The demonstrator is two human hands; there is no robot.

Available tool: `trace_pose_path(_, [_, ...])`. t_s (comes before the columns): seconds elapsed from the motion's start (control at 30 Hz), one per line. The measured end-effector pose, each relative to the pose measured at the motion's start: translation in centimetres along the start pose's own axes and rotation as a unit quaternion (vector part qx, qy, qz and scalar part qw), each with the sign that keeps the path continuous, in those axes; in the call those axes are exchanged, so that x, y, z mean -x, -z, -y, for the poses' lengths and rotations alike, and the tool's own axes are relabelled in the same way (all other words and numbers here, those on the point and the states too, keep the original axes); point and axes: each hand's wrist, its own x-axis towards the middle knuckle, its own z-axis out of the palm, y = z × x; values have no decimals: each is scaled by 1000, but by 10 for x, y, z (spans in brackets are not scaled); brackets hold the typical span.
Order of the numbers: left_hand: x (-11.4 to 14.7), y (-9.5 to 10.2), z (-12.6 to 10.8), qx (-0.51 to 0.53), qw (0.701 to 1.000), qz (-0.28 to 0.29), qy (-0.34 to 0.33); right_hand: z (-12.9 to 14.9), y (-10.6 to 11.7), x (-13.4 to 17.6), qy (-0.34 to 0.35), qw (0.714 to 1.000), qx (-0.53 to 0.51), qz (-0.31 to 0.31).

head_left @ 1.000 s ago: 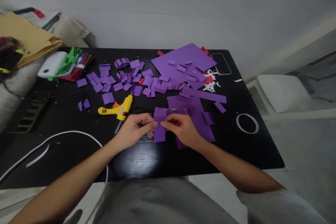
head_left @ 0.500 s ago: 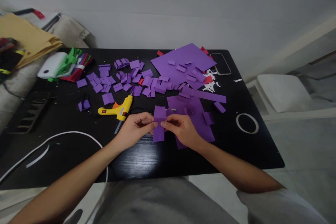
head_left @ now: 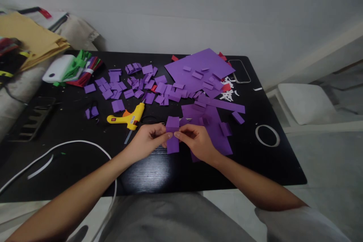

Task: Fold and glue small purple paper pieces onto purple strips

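Between my two hands I hold a creased strip of purple paper [head_left: 172, 146] upright above the near part of the table. My left hand [head_left: 149, 138] pinches its left edge, thumb on the front and fingers behind. On the other edge, my right hand [head_left: 195, 138] grips it the same way, and the two thumb tips nearly meet at a crease. Behind and right of the right hand lies a purple paper sheet [head_left: 219, 136]. A yellow glue gun [head_left: 132, 117] rests left of the strip, beyond my left hand. Many small folded purple paper pieces [head_left: 113, 85] are scattered farther back.
A large purple sheet [head_left: 190, 60] lies at the back of the black table [head_left: 255, 170]. Near the right edge are a roll of tape [head_left: 256, 136] and a phone [head_left: 239, 71]. A white cable [head_left: 82, 141] curves across the left. Bundled coloured strips [head_left: 78, 69] sit back left.
The view has shifted very slightly. Both hands keep the same hold on the purple strip, whose upper part now leans back a little more.
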Motion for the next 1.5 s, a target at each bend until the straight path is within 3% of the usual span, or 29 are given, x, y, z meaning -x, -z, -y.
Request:
trace_pose_path(0.17, [2,1,6,-5,1000,23,-6,3,0,1,-10,1000,-15,9])
trace_pose_path(0.5, [1,10,-2,-18,1000,-3,-5,2,10,-9,-2,999,-22,-27])
trace_pose_path(0.63, [2,10,-1,-52,998,-24,-23,5,8,-7,-9,1000,-21,-11])
trace_pose_path(1.03, [2,5,-3,21,999,33,5,3,4,-1,-32,996,-12,83])
trace_pose_path(1.27, [2,7,-3,9,999,34,5,3,6,-1,-14,997,16,78])
trace_pose_path(1.5, [2,10,1,-34,998,58,-11,7,5,-3,-23,995,-74,56])
